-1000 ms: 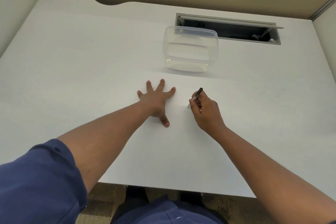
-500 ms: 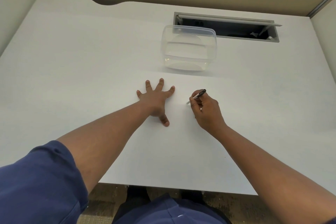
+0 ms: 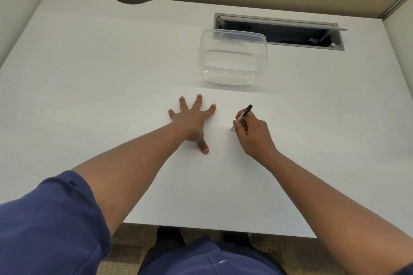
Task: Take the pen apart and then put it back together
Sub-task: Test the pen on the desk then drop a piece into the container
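Note:
My right hand (image 3: 252, 136) holds a slim pen (image 3: 244, 114) in a writing grip, its tip down on the white desk (image 3: 111, 96) and its black top end tilted up and away to the right. The pen's lower part looks clear or silver and is partly covered by my fingers. To the left of it, my left hand (image 3: 192, 121) rests flat on the desk with fingers spread and nothing in it. The two hands are a short gap apart.
A clear plastic container (image 3: 233, 57) stands behind the hands, with nothing visible inside. Behind it a grey cable slot (image 3: 279, 31) with a raised flap is cut into the desk. Partition walls enclose the desk on three sides. The near desk edge is close to my body.
The pen's top end swung lower to the right, then came back up to a steeper tilt. My left hand stayed flat and still.

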A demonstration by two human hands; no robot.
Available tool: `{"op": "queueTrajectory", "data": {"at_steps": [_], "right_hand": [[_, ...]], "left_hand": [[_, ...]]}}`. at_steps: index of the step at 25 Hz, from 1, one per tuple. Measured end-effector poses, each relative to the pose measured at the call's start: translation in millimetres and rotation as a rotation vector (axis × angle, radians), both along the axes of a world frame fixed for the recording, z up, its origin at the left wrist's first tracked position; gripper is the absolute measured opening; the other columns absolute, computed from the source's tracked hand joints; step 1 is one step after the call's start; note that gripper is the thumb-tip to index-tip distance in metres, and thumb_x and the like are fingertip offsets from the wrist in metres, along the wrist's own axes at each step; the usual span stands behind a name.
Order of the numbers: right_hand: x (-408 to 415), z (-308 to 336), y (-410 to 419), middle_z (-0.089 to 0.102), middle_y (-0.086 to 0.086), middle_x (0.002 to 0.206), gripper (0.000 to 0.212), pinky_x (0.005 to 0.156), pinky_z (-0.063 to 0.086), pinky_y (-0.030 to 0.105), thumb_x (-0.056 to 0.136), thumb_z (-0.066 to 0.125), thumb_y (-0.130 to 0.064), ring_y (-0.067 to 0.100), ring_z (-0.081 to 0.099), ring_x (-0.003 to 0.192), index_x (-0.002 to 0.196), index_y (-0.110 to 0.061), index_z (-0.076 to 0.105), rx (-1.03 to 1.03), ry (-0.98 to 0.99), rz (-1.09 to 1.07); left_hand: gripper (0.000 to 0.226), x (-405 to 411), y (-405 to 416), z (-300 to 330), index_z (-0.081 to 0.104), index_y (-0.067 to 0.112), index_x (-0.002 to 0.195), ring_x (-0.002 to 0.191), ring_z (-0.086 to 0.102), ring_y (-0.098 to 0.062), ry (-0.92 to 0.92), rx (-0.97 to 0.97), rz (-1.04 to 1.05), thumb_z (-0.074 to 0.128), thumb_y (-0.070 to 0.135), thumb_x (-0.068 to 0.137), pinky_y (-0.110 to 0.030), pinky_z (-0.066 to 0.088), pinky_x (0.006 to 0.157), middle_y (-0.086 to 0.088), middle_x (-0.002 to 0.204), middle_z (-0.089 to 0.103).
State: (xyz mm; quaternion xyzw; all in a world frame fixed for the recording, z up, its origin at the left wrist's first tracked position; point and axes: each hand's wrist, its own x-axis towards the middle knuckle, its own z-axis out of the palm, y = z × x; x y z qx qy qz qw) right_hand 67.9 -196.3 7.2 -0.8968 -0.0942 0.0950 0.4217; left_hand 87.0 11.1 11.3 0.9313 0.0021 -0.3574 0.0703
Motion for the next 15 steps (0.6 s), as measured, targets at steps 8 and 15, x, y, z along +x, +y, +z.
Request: {"op": "queueTrajectory", "data": {"at_steps": [8,15], "right_hand": [[4,7,0,0.07,0.003,0.082,0.009,0.072,0.052,0.032,0.101,0.056,-0.028,0.016,0.065,0.076,0.1,-0.019,0.057,0.101,0.029,-0.152],[6,12,2,0.07,-0.004,0.079,0.007,0.068,0.049,0.021,0.1,0.057,-0.027,0.01,0.064,0.075,0.1,-0.019,0.058,0.109,-0.004,-0.149]], "left_hand": [[0.156,1,1,-1,-0.014,0.054,0.153,0.149,-0.027,-0.049,0.005,0.003,0.001,0.096,0.06,0.042,-0.08,0.007,0.113,0.006,0.165,-0.032],[0.157,2,0,0,-0.015,0.053,0.153,0.148,-0.028,-0.049,0.012,0.011,-0.006,0.096,0.061,0.042,-0.08,0.007,0.112,0.006,0.165,-0.033]]}}
